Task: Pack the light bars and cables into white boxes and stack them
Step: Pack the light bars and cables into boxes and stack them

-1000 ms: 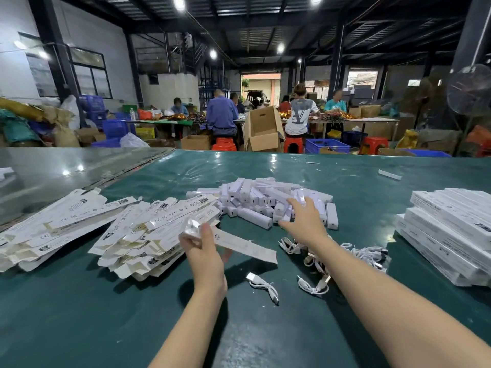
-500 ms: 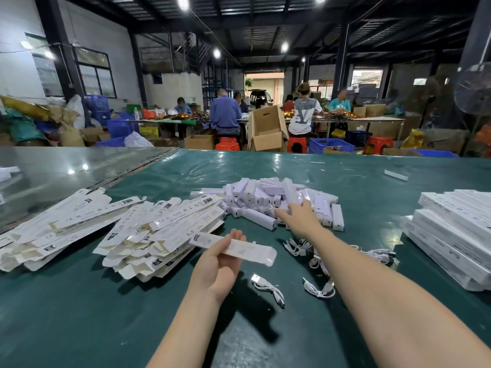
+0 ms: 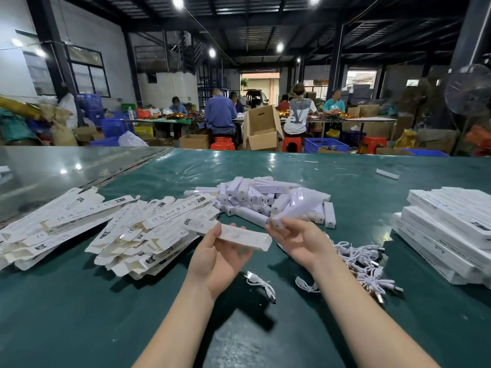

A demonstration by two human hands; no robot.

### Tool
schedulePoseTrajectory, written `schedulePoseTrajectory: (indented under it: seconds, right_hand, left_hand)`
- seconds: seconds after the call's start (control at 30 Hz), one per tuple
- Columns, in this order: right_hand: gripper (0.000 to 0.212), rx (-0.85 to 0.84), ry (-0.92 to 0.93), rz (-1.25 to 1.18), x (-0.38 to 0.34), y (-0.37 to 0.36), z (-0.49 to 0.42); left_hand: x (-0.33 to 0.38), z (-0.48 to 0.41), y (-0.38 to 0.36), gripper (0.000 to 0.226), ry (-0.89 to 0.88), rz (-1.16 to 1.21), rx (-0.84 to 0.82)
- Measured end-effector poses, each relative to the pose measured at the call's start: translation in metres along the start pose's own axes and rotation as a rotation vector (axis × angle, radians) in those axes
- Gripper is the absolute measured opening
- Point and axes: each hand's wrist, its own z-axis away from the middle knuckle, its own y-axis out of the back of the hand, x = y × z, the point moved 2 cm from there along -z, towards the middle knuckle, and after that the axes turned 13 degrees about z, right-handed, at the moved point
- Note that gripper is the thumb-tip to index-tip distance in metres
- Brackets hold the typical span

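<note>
Since half a second earlier, the right hand had been drawn back from the bar pile, with one blurred bar pinched in its grasp and the bar's near end brought close to the open end of the box. That box was gripped from below by the left hand, above the table. Cables were strewn right of the hands, near the packed boxes; flat boxes were heaped at left.

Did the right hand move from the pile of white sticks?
Yes. The right hand came back from the heap of white plastic light bars toward the person, gripping one bar, beside the white cardboard box the left hand holds.
</note>
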Motion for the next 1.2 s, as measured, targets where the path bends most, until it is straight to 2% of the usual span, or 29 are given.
schedulePoseTrajectory:
  seconds: [0.07,0.13,0.17,0.27,0.33,0.4,0.43,0.53,0.57,0.6,0.7,0.93,1.1,1.2]
  right_hand:
    - [0.037,-0.118,0.043,0.166,0.002,-0.002,0.014]
    - [0.032,-0.198,0.053,0.217,0.003,-0.002,0.025]
    - [0.028,-0.240,0.048,0.204,0.003,-0.003,0.030]
    - [0.023,-0.324,0.031,0.169,0.005,-0.004,0.038]
    - [0.029,-0.368,0.023,0.177,0.005,-0.004,0.039]
    - [0.025,-0.401,-0.002,0.198,0.007,-0.005,0.039]
    - [0.023,-0.400,-0.008,0.219,0.008,-0.005,0.039]
    - [0.024,-0.375,0.022,0.260,0.011,-0.008,0.037]
    - [0.026,-0.361,0.046,0.244,0.013,-0.008,0.035]
    - [0.025,-0.340,0.062,0.208,0.013,-0.009,0.035]
    - [0.025,-0.268,0.116,0.117,0.016,-0.009,0.032]
    - [0.027,-0.116,0.215,0.175,0.022,-0.007,0.028]
    - [0.023,-0.132,0.192,0.232,0.022,-0.003,0.028]
    - [0.011,-0.236,0.130,0.224,0.017,-0.006,0.029]
  left_hand:
    - [-0.001,-0.001,0.001,0.027,0.013,-0.044,-0.025]
    - [0.000,0.001,-0.001,0.016,0.001,-0.073,-0.061]
    - [-0.001,0.004,-0.004,0.020,-0.001,-0.064,-0.091]
    - [0.000,0.003,-0.002,0.065,-0.016,-0.002,-0.139]
    - [0.000,-0.001,0.002,0.071,-0.079,0.000,-0.117]
    - [-0.002,-0.002,0.001,0.070,-0.139,-0.008,-0.059]
    - [-0.003,-0.003,0.001,0.064,-0.161,-0.020,-0.030]
    - [-0.005,-0.002,0.003,0.016,-0.228,-0.079,0.082]
    - [-0.005,-0.002,0.005,0.009,-0.258,-0.085,0.122]
    - [-0.004,-0.003,0.006,0.009,-0.282,-0.101,0.151]
    - [-0.004,0.000,0.003,0.027,-0.328,-0.168,0.168]
    - [-0.007,0.001,-0.002,0.044,-0.333,-0.184,0.126]
    - [-0.010,0.003,-0.002,0.040,-0.365,-0.220,0.111]
    - [-0.010,0.005,-0.002,0.040,-0.350,-0.110,0.169]
